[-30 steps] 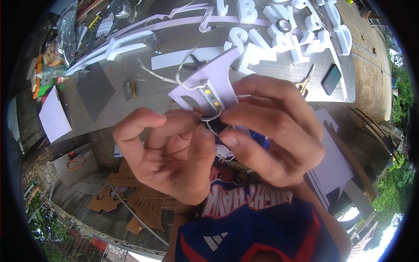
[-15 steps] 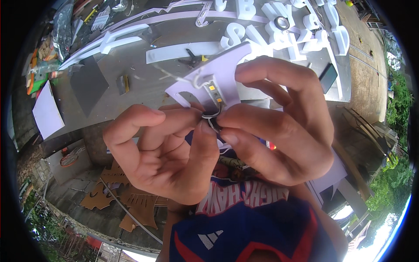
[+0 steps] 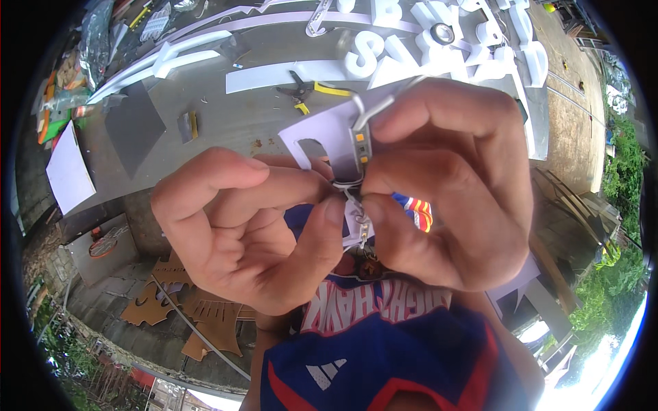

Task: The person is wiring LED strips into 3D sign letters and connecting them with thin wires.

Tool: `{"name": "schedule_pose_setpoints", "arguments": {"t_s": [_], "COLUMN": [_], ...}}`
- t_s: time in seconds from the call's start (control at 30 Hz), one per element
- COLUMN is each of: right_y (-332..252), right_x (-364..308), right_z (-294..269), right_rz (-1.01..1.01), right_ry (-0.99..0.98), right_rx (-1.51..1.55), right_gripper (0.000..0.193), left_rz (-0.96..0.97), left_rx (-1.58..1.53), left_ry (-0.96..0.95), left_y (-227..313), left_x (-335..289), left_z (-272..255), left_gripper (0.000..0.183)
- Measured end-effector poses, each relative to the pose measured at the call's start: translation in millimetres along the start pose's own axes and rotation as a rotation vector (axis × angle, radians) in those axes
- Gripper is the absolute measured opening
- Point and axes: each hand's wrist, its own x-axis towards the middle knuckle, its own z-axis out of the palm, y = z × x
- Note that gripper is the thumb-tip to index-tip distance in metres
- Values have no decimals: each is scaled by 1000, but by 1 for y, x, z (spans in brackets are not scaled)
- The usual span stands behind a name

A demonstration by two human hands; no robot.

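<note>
A pale lilac cut-out piece (image 3: 325, 127), likely a letter shape, stands upright between my hands, with a small LED module (image 3: 361, 147) with two yellow chips on its face. A thin wire (image 3: 347, 183) loops below the module. My left hand (image 3: 253, 233) pinches this wire between thumb and forefinger, its other fingers curled. Close against it, my right hand (image 3: 459, 192) also pinches the wire with thumb and forefinger, while its upper fingers curl beside the panel. A second LED module (image 3: 364, 233) shows under the fingertips. The exact wire ends are hidden by my fingers.
On the grey table (image 3: 226, 123) lie pliers with yellow handles (image 3: 298, 92), white letters (image 3: 363, 55), a ring-shaped roll (image 3: 442, 33) and white strips (image 3: 284, 77). A white sheet (image 3: 70, 168) is at the left edge. Brown cut-out boards (image 3: 212, 315) lie on the ground below left.
The lilac piece has turned and shifted a little, uncovering the pliers and the lower LED module. My right hand's fingers have curled in closer; both hands still pinch the wire.
</note>
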Motion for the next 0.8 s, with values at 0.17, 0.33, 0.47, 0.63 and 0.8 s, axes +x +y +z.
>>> {"name": "schedule_pose_setpoints", "arguments": {"t_s": [0.17, 0.33, 0.47, 0.63, 0.8], "right_y": [0, 2, 1, -3, -2], "right_x": [1, 2, 1, -1, -2], "right_z": [-4, -7, -7, -9, -7], "right_rz": [24, -36, 10, 77, 46], "right_ry": [-14, -27, -46, -86, -45], "right_rx": [-16, -27, -13, 12, -39], "right_gripper": [11, 12, 12, 12, 14], "left_rz": [63, -19, -170, -243, -163], "left_rx": [-86, -128, -159, -214, -338], "left_ry": [-240, -312, -254, -173, -233], "left_y": [-9, -3, 4, 4, -9], "left_x": [9, 9, 8, 6, 6], "left_z": [-15, -19, -17, -12, -18], "left_gripper": [60, 61, 60, 58, 66]}}
